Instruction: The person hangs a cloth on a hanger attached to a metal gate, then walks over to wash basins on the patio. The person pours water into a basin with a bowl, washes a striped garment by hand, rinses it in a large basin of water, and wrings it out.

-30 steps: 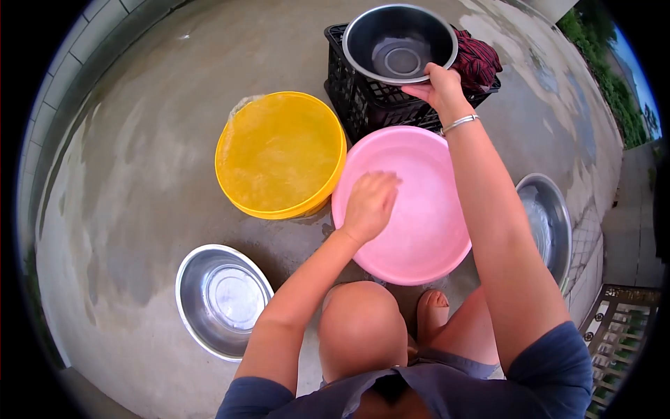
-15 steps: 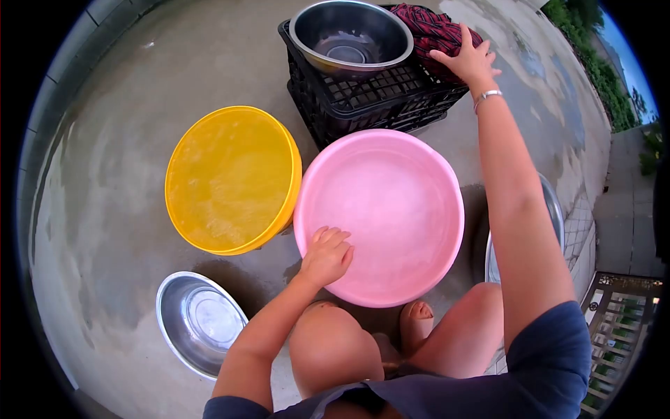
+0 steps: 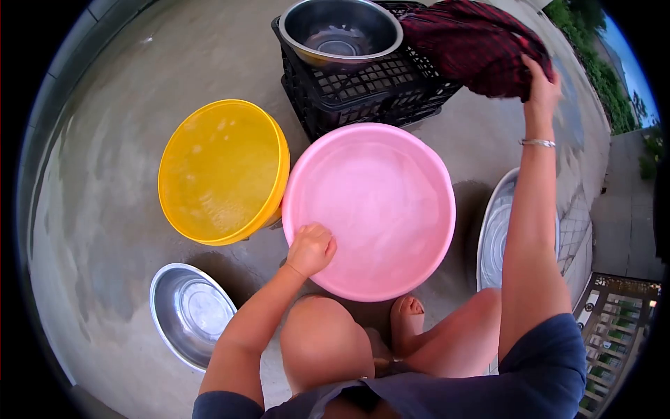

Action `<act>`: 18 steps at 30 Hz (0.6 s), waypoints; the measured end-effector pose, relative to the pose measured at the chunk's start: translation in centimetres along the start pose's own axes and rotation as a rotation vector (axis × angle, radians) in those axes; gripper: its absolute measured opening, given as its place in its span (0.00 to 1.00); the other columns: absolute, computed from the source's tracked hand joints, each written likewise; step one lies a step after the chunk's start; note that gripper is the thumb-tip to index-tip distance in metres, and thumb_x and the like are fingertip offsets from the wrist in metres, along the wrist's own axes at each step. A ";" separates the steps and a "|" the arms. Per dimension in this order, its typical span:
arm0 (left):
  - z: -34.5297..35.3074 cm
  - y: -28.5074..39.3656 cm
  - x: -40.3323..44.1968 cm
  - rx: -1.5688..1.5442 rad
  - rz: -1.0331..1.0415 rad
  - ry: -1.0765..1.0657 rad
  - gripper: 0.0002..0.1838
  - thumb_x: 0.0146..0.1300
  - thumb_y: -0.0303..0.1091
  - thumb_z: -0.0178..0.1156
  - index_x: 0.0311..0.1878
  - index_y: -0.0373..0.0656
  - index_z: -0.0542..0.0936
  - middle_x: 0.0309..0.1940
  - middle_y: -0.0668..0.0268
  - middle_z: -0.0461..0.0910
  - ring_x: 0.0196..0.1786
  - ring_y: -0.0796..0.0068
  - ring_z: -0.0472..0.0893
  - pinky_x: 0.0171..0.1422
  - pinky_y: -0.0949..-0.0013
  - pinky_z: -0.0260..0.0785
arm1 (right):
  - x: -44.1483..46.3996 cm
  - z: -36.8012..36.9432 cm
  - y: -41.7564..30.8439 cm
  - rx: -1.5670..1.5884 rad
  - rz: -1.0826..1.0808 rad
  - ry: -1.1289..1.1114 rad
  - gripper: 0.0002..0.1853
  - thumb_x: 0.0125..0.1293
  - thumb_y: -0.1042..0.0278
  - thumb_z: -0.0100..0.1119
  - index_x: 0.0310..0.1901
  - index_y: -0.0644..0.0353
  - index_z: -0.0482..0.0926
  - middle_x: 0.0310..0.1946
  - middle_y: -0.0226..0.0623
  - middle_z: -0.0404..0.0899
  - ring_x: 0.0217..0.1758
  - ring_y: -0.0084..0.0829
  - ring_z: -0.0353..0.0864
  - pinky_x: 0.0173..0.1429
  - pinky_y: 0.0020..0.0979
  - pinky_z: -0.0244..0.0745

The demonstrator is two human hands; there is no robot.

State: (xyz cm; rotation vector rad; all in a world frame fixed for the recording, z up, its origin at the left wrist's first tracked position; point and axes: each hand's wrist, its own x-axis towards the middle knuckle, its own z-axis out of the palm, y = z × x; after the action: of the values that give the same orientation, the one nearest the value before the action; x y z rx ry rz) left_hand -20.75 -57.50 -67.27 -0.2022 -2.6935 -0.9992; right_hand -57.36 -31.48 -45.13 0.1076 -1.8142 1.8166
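A dark red and black patterned cloth (image 3: 481, 49) stretches from the right side of the black crate (image 3: 370, 91) out to the right. My right hand (image 3: 543, 87) grips its right end, raised above the ground. My left hand (image 3: 312, 248) is curled closed at the lower left rim of the pink basin (image 3: 377, 209); whether it touches the rim or holds anything is hidden. The pink basin stands before my feet and looks to have water in it. A steel bowl (image 3: 338, 35) sits on top of the crate, left of the cloth.
A yellow bucket (image 3: 220, 171) filled with water stands left of the pink basin. One metal basin (image 3: 195, 311) lies at the lower left, another (image 3: 495, 234) at the right, partly behind my right arm. A metal grille (image 3: 618, 342) is at the lower right.
My right hand has gone from the steel bowl to the cloth, taken hold of it and pulled it rightward. My left hand has moved from over the pink basin to its near left rim and closed.
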 end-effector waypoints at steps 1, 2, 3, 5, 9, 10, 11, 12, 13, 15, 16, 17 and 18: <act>0.1 -0.1 0.0 -0.004 0.007 -0.001 0.06 0.44 0.26 0.57 0.18 0.40 0.70 0.23 0.62 0.73 0.32 0.63 0.73 0.37 0.63 0.64 | 0.1 -1.2 -1.9 0.065 0.010 0.014 0.25 0.38 0.73 0.70 0.40 0.66 0.69 0.32 0.38 0.76 0.33 0.28 0.76 0.37 0.26 0.73; 0.2 -0.3 -0.1 0.005 0.005 -0.018 0.04 0.44 0.26 0.57 0.19 0.39 0.72 0.24 0.62 0.74 0.32 0.62 0.73 0.38 0.63 0.65 | 0.0 -2.5 -3.8 0.129 0.022 0.029 0.23 0.40 0.76 0.68 0.39 0.65 0.69 0.32 0.38 0.76 0.31 0.28 0.77 0.35 0.27 0.74; 0.3 -0.3 0.0 0.012 0.006 -0.033 0.03 0.45 0.26 0.56 0.20 0.39 0.73 0.25 0.62 0.75 0.32 0.61 0.73 0.38 0.63 0.66 | -1.0 -3.4 -6.3 0.186 0.039 0.022 0.21 0.41 0.78 0.67 0.40 0.65 0.70 0.32 0.38 0.76 0.31 0.29 0.77 0.34 0.28 0.75; 0.0 0.1 0.1 0.014 -0.007 -0.071 0.03 0.46 0.26 0.56 0.21 0.39 0.73 0.26 0.61 0.75 0.33 0.60 0.73 0.39 0.63 0.66 | -2.5 -5.5 -10.1 0.319 0.102 -0.083 0.17 0.43 0.80 0.63 0.38 0.64 0.73 0.31 0.36 0.77 0.32 0.31 0.78 0.34 0.30 0.77; 0.5 0.2 0.4 -0.064 -0.079 -0.044 0.05 0.49 0.28 0.55 0.24 0.37 0.77 0.29 0.61 0.77 0.35 0.65 0.75 0.41 0.67 0.67 | -8.3 -7.5 -14.6 0.462 0.247 -0.096 0.16 0.54 0.69 0.54 0.46 0.63 0.74 0.42 0.39 0.76 0.45 0.33 0.76 0.52 0.32 0.70; 0.9 -0.2 0.4 -0.062 -0.071 -0.044 0.05 0.49 0.28 0.55 0.24 0.37 0.77 0.29 0.61 0.77 0.35 0.65 0.75 0.41 0.67 0.67 | -10.2 -7.5 -15.1 0.495 0.317 -0.082 0.17 0.55 0.69 0.54 0.47 0.64 0.73 0.43 0.39 0.76 0.46 0.34 0.75 0.53 0.33 0.69; 1.4 -0.7 0.5 -0.296 -0.291 -0.043 0.08 0.54 0.33 0.53 0.29 0.38 0.77 0.32 0.63 0.78 0.37 0.67 0.75 0.43 0.68 0.66 | -11.9 -7.7 -14.9 0.536 0.341 -0.119 0.17 0.54 0.69 0.54 0.46 0.64 0.73 0.43 0.39 0.76 0.46 0.34 0.75 0.53 0.33 0.69; 1.5 -0.9 0.6 -0.529 -0.514 -0.044 0.13 0.58 0.38 0.51 0.34 0.38 0.78 0.36 0.64 0.78 0.39 0.70 0.75 0.45 0.69 0.65 | -14.0 -7.4 -14.6 0.521 0.357 -0.080 0.15 0.54 0.69 0.55 0.44 0.63 0.74 0.42 0.39 0.76 0.45 0.34 0.75 0.53 0.33 0.69; 1.1 -0.7 1.0 -0.526 -0.509 -0.043 0.13 0.58 0.38 0.51 0.34 0.38 0.78 0.36 0.64 0.78 0.39 0.70 0.75 0.45 0.69 0.65 | -15.6 -7.6 -13.2 0.445 0.364 -0.087 0.14 0.53 0.68 0.56 0.42 0.62 0.74 0.41 0.39 0.76 0.44 0.33 0.76 0.52 0.33 0.69; 0.3 0.4 2.0 -1.026 -0.838 0.079 0.23 0.63 0.50 0.42 0.50 0.42 0.72 0.48 0.65 0.73 0.47 0.72 0.71 0.51 0.66 0.62 | -20.3 -5.9 -12.4 0.431 0.371 -0.065 0.19 0.48 0.76 0.59 0.44 0.62 0.70 0.35 0.36 0.76 0.37 0.30 0.76 0.46 0.30 0.72; -0.1 1.0 2.3 -1.024 -0.837 0.077 0.23 0.63 0.50 0.42 0.50 0.42 0.72 0.48 0.65 0.73 0.47 0.72 0.71 0.51 0.66 0.62 | -22.6 -5.3 -12.0 0.418 0.420 -0.100 0.17 0.47 0.78 0.60 0.41 0.62 0.70 0.34 0.36 0.76 0.37 0.28 0.76 0.46 0.29 0.71; -0.3 1.6 2.7 -1.139 -0.884 0.180 0.26 0.63 0.53 0.39 0.55 0.44 0.66 0.53 0.64 0.68 0.51 0.70 0.68 0.54 0.64 0.60 | -24.4 -5.2 -10.4 0.311 0.441 -0.171 0.15 0.48 0.78 0.61 0.39 0.62 0.68 0.34 0.37 0.77 0.36 0.27 0.77 0.45 0.28 0.71; -0.4 1.9 2.8 -1.252 -0.932 0.283 0.29 0.63 0.56 0.37 0.60 0.46 0.61 0.58 0.63 0.62 0.56 0.67 0.65 0.57 0.63 0.58 | -26.2 -4.9 -9.6 0.219 0.429 -0.265 0.14 0.50 0.77 0.59 0.39 0.62 0.68 0.33 0.36 0.76 0.36 0.27 0.76 0.45 0.28 0.70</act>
State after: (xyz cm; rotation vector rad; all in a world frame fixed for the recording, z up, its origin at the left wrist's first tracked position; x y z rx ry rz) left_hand -22.93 -56.19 -64.96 0.9577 -1.4515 -2.5529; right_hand -29.60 -36.20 -48.32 0.0444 -1.9183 2.3995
